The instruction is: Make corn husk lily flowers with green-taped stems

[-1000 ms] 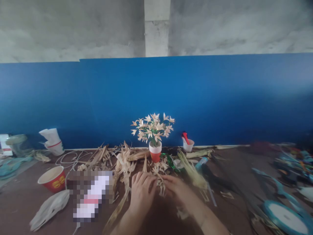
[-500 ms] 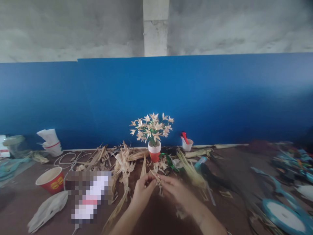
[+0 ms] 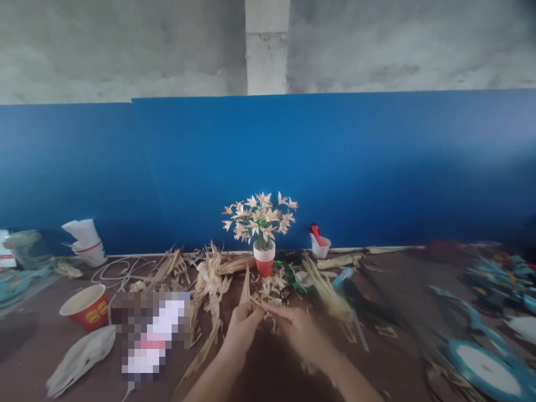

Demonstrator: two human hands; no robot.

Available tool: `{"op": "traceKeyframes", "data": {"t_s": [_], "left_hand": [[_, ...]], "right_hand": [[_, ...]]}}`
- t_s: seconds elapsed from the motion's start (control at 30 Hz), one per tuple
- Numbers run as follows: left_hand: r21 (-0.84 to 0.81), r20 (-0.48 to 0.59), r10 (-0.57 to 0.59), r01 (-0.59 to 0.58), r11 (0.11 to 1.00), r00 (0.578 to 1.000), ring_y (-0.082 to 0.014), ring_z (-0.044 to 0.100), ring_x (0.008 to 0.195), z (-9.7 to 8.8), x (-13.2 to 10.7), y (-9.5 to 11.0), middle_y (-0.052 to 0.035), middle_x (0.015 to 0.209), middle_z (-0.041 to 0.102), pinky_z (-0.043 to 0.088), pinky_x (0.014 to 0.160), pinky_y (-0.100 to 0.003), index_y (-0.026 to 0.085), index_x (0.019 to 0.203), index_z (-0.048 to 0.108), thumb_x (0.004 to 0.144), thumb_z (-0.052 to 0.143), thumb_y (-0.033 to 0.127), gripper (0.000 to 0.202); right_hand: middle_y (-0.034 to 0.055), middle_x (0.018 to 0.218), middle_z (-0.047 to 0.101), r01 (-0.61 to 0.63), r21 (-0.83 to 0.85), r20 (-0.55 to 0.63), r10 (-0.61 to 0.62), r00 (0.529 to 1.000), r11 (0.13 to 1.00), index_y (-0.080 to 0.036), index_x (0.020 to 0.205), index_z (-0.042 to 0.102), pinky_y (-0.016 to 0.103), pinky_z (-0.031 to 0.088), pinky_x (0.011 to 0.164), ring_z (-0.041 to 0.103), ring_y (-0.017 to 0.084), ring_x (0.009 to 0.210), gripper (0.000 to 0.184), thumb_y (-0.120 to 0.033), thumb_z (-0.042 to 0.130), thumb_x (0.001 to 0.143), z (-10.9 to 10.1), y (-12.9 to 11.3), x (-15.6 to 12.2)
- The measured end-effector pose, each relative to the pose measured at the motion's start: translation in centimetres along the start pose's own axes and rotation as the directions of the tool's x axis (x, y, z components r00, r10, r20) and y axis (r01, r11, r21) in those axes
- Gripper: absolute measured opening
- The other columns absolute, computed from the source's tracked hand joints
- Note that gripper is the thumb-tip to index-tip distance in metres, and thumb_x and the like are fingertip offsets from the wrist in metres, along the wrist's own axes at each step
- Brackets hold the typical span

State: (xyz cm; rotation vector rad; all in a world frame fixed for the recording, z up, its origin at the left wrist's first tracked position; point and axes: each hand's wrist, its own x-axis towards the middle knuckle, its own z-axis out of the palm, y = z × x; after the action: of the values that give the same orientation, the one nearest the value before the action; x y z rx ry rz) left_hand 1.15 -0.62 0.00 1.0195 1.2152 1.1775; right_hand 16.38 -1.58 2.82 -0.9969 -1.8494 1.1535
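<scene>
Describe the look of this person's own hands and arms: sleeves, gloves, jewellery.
The left hand and right hand are bare, with no gloves. The left forearm and right forearm are bare too: no sleeve shows down to the picture's bottom edge. No ring, watch or bracelet can be made out, though the view is blurred.

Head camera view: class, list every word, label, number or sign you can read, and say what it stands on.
Red paper cup: gold marks on its side, too blurred to read.
Pixelated packet: masked, illegible.
White box at the left edge: red band, print too small.
Husk strip between left hand and right hand: no print.
</scene>
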Motion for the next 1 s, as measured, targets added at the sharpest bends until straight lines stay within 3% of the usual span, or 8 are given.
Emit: {"op": "traceKeyframes", "data": {"t_s": [0.17,0.43,0.53,0.63,0.7,0.8,0.9,1.0], "left_hand": [[-0.052,-0.03,-0.028,0.026,0.998,0.999,-0.0079,0.038,0.045,0.0,-0.6,0.6,0.0059,0.044,0.041,0.028,0.047,-0.021,0.017,0.047,0.047,0.063,0.063,0.034,0.028],[-0.051,-0.055,-0.047,0.044,0.998,0.997,-0.0087,0.039,0.044,0.0,-0.1,0.2,0.0043,0.043,0.045,0.028,0.047,-0.022,0.017,0.046,0.05,0.06,0.062,0.034,0.025],[-0.027,-0.068,-0.036,0.034,0.999,0.997,-0.0085,0.038,0.044,-0.2,0.1,0.1,0.0037,0.043,0.046,0.027,0.047,-0.022,0.016,0.046,0.052,0.06,0.064,0.033,0.025],[0.03,-0.068,-0.001,0.003,1.0,0.998,-0.0078,0.035,0.043,-0.2,0.3,0.0,0.0047,0.042,0.045,0.024,0.046,-0.022,0.015,0.048,0.055,0.059,0.066,0.033,0.025],[0.072,-0.056,0.044,-0.04,0.997,0.997,-0.0082,0.037,0.044,-0.2,0.3,0.0,0.0047,0.043,0.046,0.025,0.047,-0.022,0.015,0.051,0.057,0.06,0.066,0.034,0.023],[0.108,-0.03,0.112,-0.108,0.988,0.993,-0.0101,0.042,0.048,-0.1,0.4,0.0,0.0034,0.048,0.05,0.03,0.05,-0.022,0.014,0.055,0.058,0.062,0.064,0.033,0.02],[0.11,-0.012,0.143,-0.141,0.984,0.99,-0.0099,0.041,0.048,-0.1,0.3,0.0,0.0037,0.048,0.048,0.03,0.05,-0.022,0.015,0.053,0.056,0.062,0.063,0.033,0.021],[0.108,-0.049,0.084,-0.078,0.991,0.995,-0.0084,0.036,0.044,0.0,0.3,-0.2,0.0054,0.043,0.042,0.026,0.047,-0.022,0.017,0.047,0.05,0.062,0.064,0.037,0.029]], "right_hand": [[0.0056,0.116,0.064,0.118,-0.424,0.007,-0.127,0.992,0.898,-0.027,0.13,0.048,0.034,0.045,0.093,0.06,0.019,0.105,0.061,-0.002,0.037,0.075,0.6,1.4,-0.2],[0.0053,0.114,0.064,0.016,-0.796,-0.027,-0.061,0.998,0.605,-0.034,0.136,0.036,0.024,0.051,0.071,0.066,0.017,0.085,0.074,-0.001,0.04,0.07,1.5,2.5,0.4],[0.0075,0.102,0.068,-0.112,-0.742,-0.168,-0.022,0.986,0.661,-0.031,0.134,0.041,0.027,0.05,0.068,0.066,0.019,0.08,0.065,-0.005,0.04,0.074,0.3,2.1,0.8],[0.0066,0.082,0.069,-0.154,-0.428,-0.302,0.02,0.953,0.89,-0.024,0.132,0.046,0.027,0.05,0.066,0.063,0.017,0.07,0.048,-0.019,0.035,0.086,-1.3,1.9,0.9],[0.002,0.063,0.064,-0.163,-0.12,-0.202,0.137,0.97,0.979,-0.021,0.135,0.042,0.025,0.048,0.055,0.058,0.015,0.055,0.048,-0.033,0.038,0.089,-1.7,2.0,0.8],[-0.0034,0.049,0.056,-0.26,0.122,0.052,0.256,0.965,0.958,-0.021,0.135,0.042,0.024,0.045,0.047,0.051,0.012,0.043,0.056,-0.044,0.049,0.084,-1.3,2.0,0.6],[0.0038,0.073,0.069,-0.126,0.079,0.056,0.122,0.991,0.989,-0.021,0.121,0.058,0.032,0.052,0.07,0.064,0.02,0.075,0.045,-0.044,0.052,0.083,-0.3,1.4,0.5],[0.0067,0.105,0.069,0.031,-0.15,-0.018,-0.034,0.999,0.988,-0.023,0.119,0.06,0.036,0.044,0.091,0.058,0.023,0.105,0.037,-0.03,0.045,0.086,0.0,0.9,0.4]]}}
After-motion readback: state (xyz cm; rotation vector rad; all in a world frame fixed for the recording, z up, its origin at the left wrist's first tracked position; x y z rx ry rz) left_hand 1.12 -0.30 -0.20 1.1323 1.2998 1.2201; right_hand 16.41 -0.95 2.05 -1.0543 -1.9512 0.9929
